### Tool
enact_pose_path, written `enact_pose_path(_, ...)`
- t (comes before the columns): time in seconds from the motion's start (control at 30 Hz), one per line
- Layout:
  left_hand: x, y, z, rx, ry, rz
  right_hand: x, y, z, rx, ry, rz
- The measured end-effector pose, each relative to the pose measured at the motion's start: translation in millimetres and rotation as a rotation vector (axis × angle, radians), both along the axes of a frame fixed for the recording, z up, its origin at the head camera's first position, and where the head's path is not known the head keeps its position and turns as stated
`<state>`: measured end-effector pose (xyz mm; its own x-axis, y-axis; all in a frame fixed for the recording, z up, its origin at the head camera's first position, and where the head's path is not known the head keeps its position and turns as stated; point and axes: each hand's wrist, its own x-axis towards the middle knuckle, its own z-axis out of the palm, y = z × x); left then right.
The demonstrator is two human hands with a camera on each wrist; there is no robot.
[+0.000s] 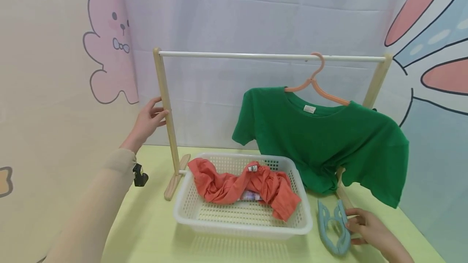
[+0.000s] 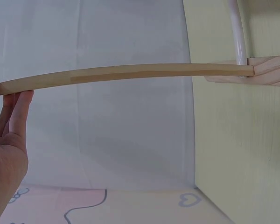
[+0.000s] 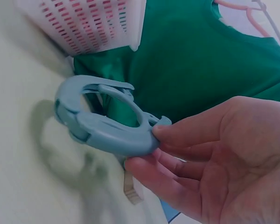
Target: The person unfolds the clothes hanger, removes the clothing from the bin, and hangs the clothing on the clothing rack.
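My left hand (image 1: 148, 119) holds the left wooden post (image 1: 167, 108) of a small clothes rack, thumb on one side and fingers on the other. In the left wrist view the fingers (image 2: 19, 114) meet the post's edge. At the front right, my right hand (image 1: 369, 230) pinches a folded blue-green plastic hanger (image 1: 340, 246) by one side; the right wrist view shows this folding hanger (image 3: 116, 140) lifted above its shadow. A green T-shirt (image 1: 314, 141) hangs from an orange hanger (image 1: 330, 96) on the rack's white rail (image 1: 234, 55), its lower part bunched behind the basket.
Between the hands stands a white perforated basket (image 1: 241, 227) with a crumpled coral-red garment (image 1: 223, 188) inside. The rack's left foot (image 1: 172, 186) rests on the yellow table (image 1: 139, 214). Curtains with cartoon rabbits close off the back and sides.
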<state>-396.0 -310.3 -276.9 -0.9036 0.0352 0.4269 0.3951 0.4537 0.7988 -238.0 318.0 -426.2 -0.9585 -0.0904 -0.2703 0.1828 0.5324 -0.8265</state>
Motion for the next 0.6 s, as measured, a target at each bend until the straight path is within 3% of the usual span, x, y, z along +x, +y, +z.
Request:
enact_pose_path(0.17, 0.0, 2.0, 0.1, 0.003, 0.005, 0.003, 2.9, -5.2, 12.9, 0.005, 0.051, -0.043)
enact_pose_path(0.6, 3.3, 0.4, 0.8, 0.0, -0.005, -0.002, 3.3, -12.0, 44.0, 0.054, 0.198, -0.03)
